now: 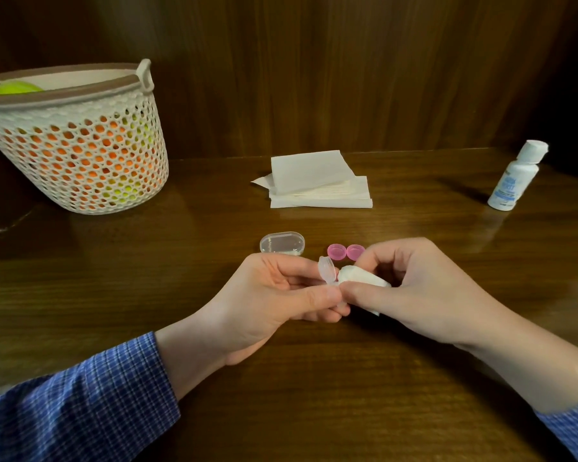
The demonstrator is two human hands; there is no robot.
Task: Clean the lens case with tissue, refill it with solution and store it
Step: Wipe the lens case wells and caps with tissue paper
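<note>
Presently the lens case [326, 271], a small clear plastic piece, is pinched edgewise between thumb and fingertips of the left hand [281, 295] just in front of the two pink caps [346, 252], while a wad of tissue [357, 278] is gripped in the curled fingers of the right hand [414, 288] and pressed against it. The case is judged light, stiff and slippery, best held by its rim. The tissue is soft and easily torn once damp.
</note>
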